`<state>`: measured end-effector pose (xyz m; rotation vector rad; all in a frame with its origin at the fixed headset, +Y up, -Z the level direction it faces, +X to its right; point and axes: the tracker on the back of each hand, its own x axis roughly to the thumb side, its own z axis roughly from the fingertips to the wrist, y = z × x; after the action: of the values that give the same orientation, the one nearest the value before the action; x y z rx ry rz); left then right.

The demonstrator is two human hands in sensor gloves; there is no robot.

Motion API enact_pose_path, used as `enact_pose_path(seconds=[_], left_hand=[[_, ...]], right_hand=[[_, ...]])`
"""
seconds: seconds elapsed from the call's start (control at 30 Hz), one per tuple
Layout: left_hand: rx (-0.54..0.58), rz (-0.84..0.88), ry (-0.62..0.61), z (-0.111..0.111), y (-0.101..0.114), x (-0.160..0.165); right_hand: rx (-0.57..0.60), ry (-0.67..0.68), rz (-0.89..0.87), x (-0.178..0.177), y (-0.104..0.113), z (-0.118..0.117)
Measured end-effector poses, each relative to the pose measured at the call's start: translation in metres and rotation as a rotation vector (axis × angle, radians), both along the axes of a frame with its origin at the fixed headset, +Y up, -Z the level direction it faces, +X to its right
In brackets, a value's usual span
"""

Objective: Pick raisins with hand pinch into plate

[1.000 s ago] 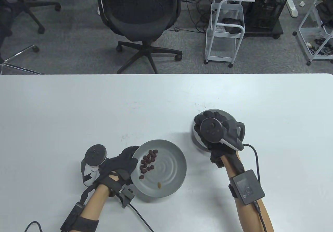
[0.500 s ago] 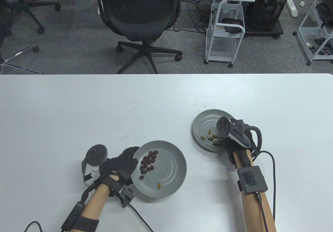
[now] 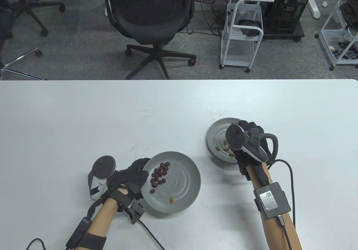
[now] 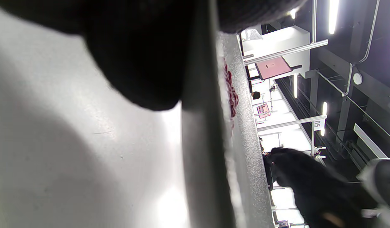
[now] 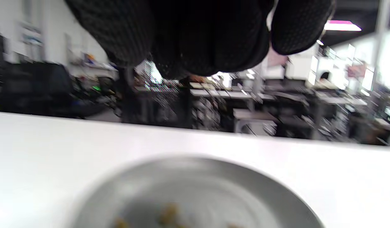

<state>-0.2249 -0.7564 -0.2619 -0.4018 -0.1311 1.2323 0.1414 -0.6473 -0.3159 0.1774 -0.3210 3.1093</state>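
Note:
My left hand (image 3: 134,177) grips the left rim of the near grey plate (image 3: 184,182) and holds it tilted. Dark red raisins (image 3: 159,174) lie in a cluster by my fingers, and one yellow raisin (image 3: 171,200) lies near the front rim. In the left wrist view my gloved fingers (image 4: 138,63) clasp the plate's edge (image 4: 207,126). My right hand (image 3: 251,140) hovers over the right side of the second grey plate (image 3: 216,129), which holds several yellow raisins (image 3: 225,148). In the right wrist view my fingers (image 5: 198,38) hang bunched above that plate (image 5: 261,190). Nothing shows between them.
The plates stand on a white table (image 3: 112,115). Its far edge runs across the middle of the table view. An office chair (image 3: 151,14) and a white trolley (image 3: 242,34) stand on the floor beyond.
My right hand lifted off the second plate and drew back to the right, uncovering the yellow raisins. It has now shifted a little left over the plate's right side. The left hand has not moved.

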Motion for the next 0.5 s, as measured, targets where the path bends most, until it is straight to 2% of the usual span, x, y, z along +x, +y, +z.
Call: enact_pose_path(seconds=[0.1,0.2,0.27,0.33,0.4,0.5], left_hand=[[0.001,-0.004,-0.001,0.000,0.000,0.000],[0.005,-0.007,-0.003,0.000,0.000,0.000],[0.009,-0.007,-0.004,0.000,0.000,0.001],[0.009,-0.006,-0.008,0.000,0.000,0.001],[0.012,-0.006,-0.009,0.000,0.000,0.001],[0.014,-0.006,-0.012,0.000,0.000,0.001]], right_hand=[[0.047,0.172,0.044,-0.045,0.026,0.042],[0.016,0.347,0.019,-0.079,0.033,0.077],[-0.076,0.501,0.000,-0.104,0.028,0.103],[-0.141,0.621,0.072,-0.120,0.018,0.119],[-0.191,0.700,0.173,-0.132,0.005,0.131],[-0.209,0.743,0.274,-0.144,-0.016,0.140]])
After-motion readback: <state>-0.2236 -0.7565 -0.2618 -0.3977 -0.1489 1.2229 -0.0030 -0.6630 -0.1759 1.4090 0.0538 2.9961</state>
